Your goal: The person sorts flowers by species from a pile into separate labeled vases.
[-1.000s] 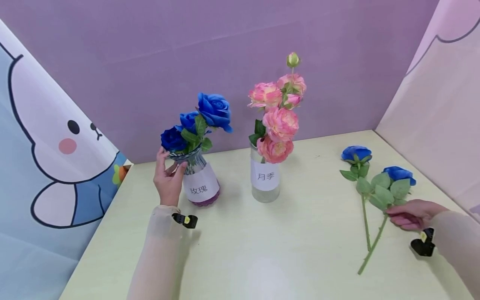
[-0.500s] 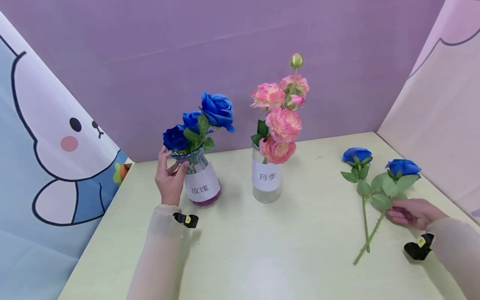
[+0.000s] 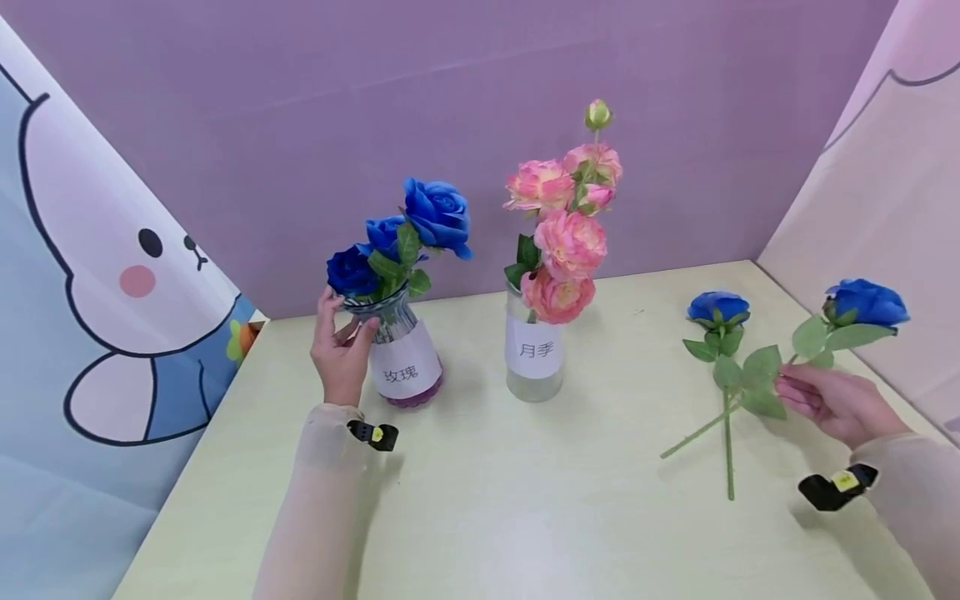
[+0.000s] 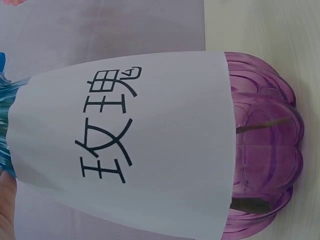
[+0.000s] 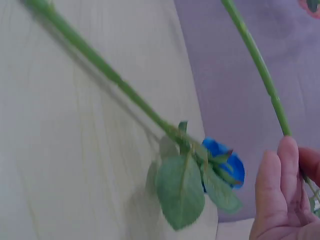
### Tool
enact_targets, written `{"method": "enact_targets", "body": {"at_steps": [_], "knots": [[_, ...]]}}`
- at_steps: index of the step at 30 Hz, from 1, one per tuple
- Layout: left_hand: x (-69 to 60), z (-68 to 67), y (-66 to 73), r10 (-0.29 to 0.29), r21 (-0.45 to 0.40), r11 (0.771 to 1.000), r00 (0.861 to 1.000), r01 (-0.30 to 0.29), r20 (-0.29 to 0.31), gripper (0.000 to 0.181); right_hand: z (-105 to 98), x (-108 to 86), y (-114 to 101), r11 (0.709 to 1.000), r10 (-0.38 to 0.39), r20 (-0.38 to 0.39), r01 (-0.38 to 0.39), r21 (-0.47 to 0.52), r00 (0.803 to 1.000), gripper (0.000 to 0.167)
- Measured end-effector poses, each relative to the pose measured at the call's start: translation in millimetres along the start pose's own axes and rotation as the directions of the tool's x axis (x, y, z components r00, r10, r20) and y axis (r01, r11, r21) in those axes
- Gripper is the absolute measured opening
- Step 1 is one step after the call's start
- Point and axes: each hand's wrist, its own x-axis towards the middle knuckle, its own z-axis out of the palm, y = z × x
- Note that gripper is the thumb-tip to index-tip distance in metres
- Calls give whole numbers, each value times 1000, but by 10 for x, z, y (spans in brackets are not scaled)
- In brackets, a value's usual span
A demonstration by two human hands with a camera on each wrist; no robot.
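Note:
My left hand [image 3: 341,358] holds the neck of a glass vase [image 3: 395,321], thumb in front and fingers at the rim. Several blue roses [image 3: 437,215] stand in that vase. Its white paper label [image 4: 165,135] and purple ribbed base [image 4: 267,145] fill the left wrist view. At the right, my right hand [image 3: 840,400] pinches the stem of a blue rose [image 3: 866,302], whose bloom is raised off the table. In the right wrist view the held stem [image 5: 257,62] runs up from the fingertips. Another blue rose [image 3: 717,307] lies on the table beside it, their stems crossing in the head view.
A clear glass vase [image 3: 534,387] with a white label stands mid-table, holding pink flowers [image 3: 572,243]. Behind the table [image 3: 525,492] rises a purple backdrop [image 3: 480,100]. A printed cloth [image 3: 135,350] borders the left side, a pale panel [image 3: 892,192] the right.
My right hand has lifted the blue rose off the table, its bloom rising to the right and its stem end swinging left. The left hand stays on the vase.

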Motion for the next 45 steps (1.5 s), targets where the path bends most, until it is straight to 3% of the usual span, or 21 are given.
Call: {"method": "enact_targets", "body": {"at_steps": [5,10,15,22,27,32,45], "knots": [[0,7,6,0,15,1000,1000,0,-3,42,169,-3,158,989,-98,-20,99,110,995,30],[-2,-4,9,-9,27,1000,1000,10,-11,42,394,35,396,957,-202,-41,207,204,978,27],[-8,3,0,-24,13,1000,1000,24,-6,43,610,68,599,921,-252,-59,258,293,966,25],[-12,3,18,-50,6,999,999,50,-6,44,865,99,822,880,-371,22,345,327,928,26],[-8,-15,35,-70,9,997,998,70,-6,45,1062,141,925,864,-395,39,356,355,918,22],[-7,-20,41,-65,3,998,998,65,-9,44,1270,205,1014,871,-399,4,378,312,917,21],[-7,20,61,-80,0,997,997,80,-5,46,1765,348,1298,916,-309,-118,329,231,944,29]]}}
